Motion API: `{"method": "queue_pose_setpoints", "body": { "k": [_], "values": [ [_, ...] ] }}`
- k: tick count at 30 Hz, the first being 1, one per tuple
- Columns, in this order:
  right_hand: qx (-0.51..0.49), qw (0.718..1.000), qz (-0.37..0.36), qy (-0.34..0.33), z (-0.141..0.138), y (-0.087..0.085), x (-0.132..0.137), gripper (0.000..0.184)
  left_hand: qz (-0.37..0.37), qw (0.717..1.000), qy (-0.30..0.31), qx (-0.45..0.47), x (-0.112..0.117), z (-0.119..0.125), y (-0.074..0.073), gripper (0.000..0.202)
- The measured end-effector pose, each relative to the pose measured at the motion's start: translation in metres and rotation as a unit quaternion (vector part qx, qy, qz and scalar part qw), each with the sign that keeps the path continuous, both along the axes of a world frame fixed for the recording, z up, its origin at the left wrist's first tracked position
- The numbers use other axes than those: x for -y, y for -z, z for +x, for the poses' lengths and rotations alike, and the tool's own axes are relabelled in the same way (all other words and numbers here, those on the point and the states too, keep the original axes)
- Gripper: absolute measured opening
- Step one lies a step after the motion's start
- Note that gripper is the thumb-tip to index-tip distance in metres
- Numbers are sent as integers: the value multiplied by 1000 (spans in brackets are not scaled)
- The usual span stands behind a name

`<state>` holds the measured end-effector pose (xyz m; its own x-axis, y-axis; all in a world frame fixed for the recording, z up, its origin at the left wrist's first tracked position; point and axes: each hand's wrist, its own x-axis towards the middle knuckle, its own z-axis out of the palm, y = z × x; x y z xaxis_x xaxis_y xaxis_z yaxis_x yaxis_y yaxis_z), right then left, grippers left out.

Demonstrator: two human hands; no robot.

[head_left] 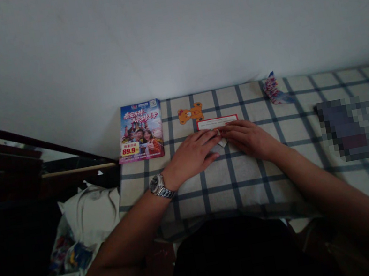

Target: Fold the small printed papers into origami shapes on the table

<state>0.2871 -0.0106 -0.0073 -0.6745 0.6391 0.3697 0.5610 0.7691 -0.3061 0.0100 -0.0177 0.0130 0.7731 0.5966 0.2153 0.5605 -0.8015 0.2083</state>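
Observation:
A sheet of paper [217, 121] with a red border and lines of print lies on the checked tablecloth, its near part folded to a small pale point [223, 142]. My left hand [194, 153], with a metal watch [160, 186] on the wrist, has its fingertips closed on the fold from the left. From the right, my right hand [252, 138] meets it with bent fingers closed on the same paper. Most of the folded part is hidden beneath both hands. Just behind the sheet lies a flat orange bear cutout [190, 113].
A stack of colourful flyers [140, 131] lies at the table's left end. Toward the back right stands a folded printed paper [273, 89]. A pixelated dark object [347, 130] rests farther right. White bags [92, 211] sit below the left edge, and a wall rises behind.

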Motion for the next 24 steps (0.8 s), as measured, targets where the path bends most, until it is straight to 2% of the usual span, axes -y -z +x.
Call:
{"method": "queue_pose_setpoints", "body": {
  "k": [9, 17, 24],
  "values": [
    [0, 1000, -8, 2, 1, -1, 0, 29, -26, 998, 51, 23, -7, -8, -4, 42],
    [-5, 1000, -17, 0, 2, 1, 0, 41, -27, 997, 63, 31, -7, -10, -2, 44],
    [-1, 1000, 0, 2, 3, 5, 0, 41, -34, 998, 54, 22, -7, -10, -1, 46]
  ]
}}
